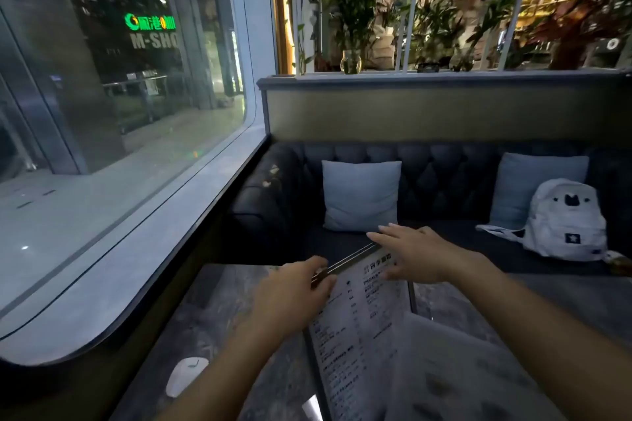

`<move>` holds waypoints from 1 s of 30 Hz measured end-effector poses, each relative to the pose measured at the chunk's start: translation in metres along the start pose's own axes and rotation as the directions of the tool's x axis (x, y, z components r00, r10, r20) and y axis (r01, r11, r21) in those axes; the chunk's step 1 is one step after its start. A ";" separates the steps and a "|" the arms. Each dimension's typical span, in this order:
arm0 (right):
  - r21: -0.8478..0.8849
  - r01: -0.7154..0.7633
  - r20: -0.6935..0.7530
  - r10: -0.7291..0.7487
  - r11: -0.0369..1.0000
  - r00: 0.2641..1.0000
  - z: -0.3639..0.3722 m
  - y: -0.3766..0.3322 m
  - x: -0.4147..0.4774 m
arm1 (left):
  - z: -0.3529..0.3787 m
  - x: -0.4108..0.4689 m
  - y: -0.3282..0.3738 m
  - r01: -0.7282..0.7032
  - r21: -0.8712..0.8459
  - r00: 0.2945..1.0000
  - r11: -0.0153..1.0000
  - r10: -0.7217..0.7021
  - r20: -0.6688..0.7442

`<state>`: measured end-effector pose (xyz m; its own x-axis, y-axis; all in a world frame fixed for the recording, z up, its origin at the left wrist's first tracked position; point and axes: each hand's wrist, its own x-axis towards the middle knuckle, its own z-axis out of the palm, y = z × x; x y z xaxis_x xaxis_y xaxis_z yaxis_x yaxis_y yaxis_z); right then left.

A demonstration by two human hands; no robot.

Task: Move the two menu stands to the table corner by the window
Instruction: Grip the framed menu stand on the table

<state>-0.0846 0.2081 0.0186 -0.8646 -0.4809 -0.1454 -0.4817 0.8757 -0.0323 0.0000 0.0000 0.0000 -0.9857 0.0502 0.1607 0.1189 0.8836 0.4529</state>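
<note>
In the lower centre of the frame, the left hand (290,287) pinches the top edge of the menu stands (359,311), which stand on the dark table (212,311). The right hand (417,253) rests on the same edge with fingers spread. A white object (186,375) lies at lower left, near the window (102,113). Behind are a pillow (360,195) and a white backpack (564,219).
</note>
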 end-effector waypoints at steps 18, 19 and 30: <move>0.238 -0.051 -0.027 0.059 0.970 0.998 -0.009 -0.008 -0.008 | -0.020 -0.007 -0.014 0.059 -0.160 0.998 0.985 -0.056 0.020; 0.230 -0.059 -0.025 0.067 0.971 0.997 -0.010 -0.008 -0.007 | -0.019 -0.008 -0.014 0.057 -0.125 0.998 0.991 -0.057 -0.001; -0.005 -0.089 -0.043 0.089 0.996 0.995 -0.011 0.005 -0.017 | -0.011 0.017 -0.019 0.048 0.054 0.986 0.997 -0.039 -0.164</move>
<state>-0.0741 0.2198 0.0314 -0.9093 -0.4027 -0.1047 -0.4035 0.9149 -0.0145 -0.0173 -0.0208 0.0036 -0.9567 -0.0607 0.2846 0.0648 0.9090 0.4118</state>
